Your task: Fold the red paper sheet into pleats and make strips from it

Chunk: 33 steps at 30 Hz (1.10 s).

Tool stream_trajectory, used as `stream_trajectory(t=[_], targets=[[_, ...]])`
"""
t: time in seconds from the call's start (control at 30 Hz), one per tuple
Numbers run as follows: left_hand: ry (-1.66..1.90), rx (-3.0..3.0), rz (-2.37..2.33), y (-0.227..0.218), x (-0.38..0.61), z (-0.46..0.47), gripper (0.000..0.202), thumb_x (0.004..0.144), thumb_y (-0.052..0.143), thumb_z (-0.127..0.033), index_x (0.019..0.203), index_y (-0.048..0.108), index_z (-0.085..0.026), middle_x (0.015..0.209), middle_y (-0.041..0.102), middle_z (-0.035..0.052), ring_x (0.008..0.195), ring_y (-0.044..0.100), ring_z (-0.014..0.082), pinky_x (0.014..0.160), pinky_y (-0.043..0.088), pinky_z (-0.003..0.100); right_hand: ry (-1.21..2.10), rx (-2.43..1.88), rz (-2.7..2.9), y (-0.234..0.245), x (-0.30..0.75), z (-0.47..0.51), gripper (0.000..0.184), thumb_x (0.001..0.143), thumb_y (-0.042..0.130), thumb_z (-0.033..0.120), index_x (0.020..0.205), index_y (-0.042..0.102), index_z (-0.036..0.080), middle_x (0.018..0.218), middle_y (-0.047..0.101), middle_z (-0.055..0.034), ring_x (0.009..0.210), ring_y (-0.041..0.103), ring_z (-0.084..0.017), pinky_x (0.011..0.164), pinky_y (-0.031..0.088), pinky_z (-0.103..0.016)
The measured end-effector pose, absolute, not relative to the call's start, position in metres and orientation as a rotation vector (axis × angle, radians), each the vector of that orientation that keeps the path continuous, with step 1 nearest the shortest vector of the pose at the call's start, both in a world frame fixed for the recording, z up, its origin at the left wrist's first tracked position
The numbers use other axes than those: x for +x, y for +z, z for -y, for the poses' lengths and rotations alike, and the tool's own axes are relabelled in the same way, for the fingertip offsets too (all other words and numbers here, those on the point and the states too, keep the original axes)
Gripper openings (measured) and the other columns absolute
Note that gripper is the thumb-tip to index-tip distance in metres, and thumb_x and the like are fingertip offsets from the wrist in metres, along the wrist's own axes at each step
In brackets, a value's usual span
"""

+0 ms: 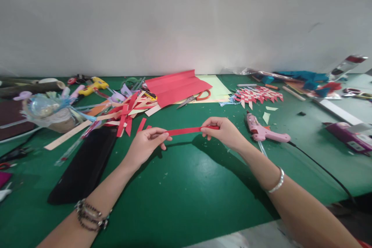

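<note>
A red paper strip (186,130) stretches level above the green table (186,186), held at both ends. My left hand (147,144) pinches its left end between thumb and fingers. My right hand (222,131) pinches its right end. A heap of red, cream and orange paper strips (128,110) lies just beyond my left hand. Behind the strip sits a folded red paper sheet (177,87) with orange-handled scissors (194,99) beside it.
A pink glue gun (266,131) with a black cord lies right of my right hand. A woven red-and-white paper piece (257,96) is farther back. A black pouch (84,164) lies at left, a yellow glue gun (93,86) and clutter behind it. A purple box (348,137) sits at right.
</note>
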State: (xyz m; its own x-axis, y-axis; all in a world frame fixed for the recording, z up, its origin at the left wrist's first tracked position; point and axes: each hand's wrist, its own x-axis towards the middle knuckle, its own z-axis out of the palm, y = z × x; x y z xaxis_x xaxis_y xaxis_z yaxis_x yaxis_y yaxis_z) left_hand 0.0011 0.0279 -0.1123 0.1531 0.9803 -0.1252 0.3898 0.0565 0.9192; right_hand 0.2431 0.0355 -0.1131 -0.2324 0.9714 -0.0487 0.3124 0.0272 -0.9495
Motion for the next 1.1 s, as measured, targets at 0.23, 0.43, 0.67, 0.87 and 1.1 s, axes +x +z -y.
stream_trajectory(t=[0.23,0.43,0.67,0.87,1.1], targets=[[0.830,1.546,-1.417,-0.112,0.000,-0.028,0.028,0.073,0.059,-0.046,0.073,0.066,-0.019,0.064,0.069,0.0017,0.058,0.061,0.0147,0.057,0.046,0.025,1.265,-1.299,1.576,-0.113,0.244,-0.036,0.014,0.071,0.063,0.029,0.072,0.060,0.015,0.063,0.063,0.0008,0.052,0.055,-0.008,0.058,0.044,-0.024],[0.899,1.434,-1.408,-0.116,-0.004,-0.031,0.030,0.068,0.064,-0.045,0.079,0.065,-0.017,0.074,0.072,0.0042,0.060,0.065,0.0155,0.063,0.049,0.027,1.406,-1.185,1.348,-0.118,0.249,-0.039,0.022,0.068,0.068,0.034,0.076,0.062,0.014,0.067,0.066,-0.0006,0.057,0.059,-0.008,0.063,0.047,-0.023],[0.932,1.409,-1.443,-0.114,-0.005,-0.032,0.030,0.068,0.065,-0.045,0.080,0.066,-0.017,0.076,0.073,0.0057,0.065,0.067,0.0186,0.070,0.051,0.030,1.509,-1.162,1.122,-0.119,0.252,-0.042,0.028,0.064,0.073,0.038,0.078,0.064,0.015,0.074,0.070,-0.0036,0.062,0.064,-0.010,0.069,0.052,-0.025],[0.977,1.351,-1.416,-0.118,-0.010,-0.036,0.030,0.068,0.065,-0.044,0.082,0.066,-0.017,0.080,0.073,0.0053,0.063,0.068,0.0167,0.071,0.052,0.029,1.476,-1.164,1.108,-0.115,0.254,-0.041,0.027,0.065,0.073,0.038,0.077,0.065,0.015,0.074,0.071,-0.0045,0.064,0.066,-0.011,0.072,0.054,-0.026],[1.005,1.264,-1.388,-0.121,-0.012,-0.038,0.034,0.065,0.068,-0.046,0.083,0.065,-0.016,0.084,0.073,0.0062,0.063,0.068,0.0163,0.070,0.054,0.029,1.393,-1.158,1.168,-0.115,0.254,-0.041,0.027,0.068,0.070,0.039,0.079,0.066,0.014,0.073,0.071,-0.0047,0.065,0.067,-0.013,0.074,0.054,-0.029]])
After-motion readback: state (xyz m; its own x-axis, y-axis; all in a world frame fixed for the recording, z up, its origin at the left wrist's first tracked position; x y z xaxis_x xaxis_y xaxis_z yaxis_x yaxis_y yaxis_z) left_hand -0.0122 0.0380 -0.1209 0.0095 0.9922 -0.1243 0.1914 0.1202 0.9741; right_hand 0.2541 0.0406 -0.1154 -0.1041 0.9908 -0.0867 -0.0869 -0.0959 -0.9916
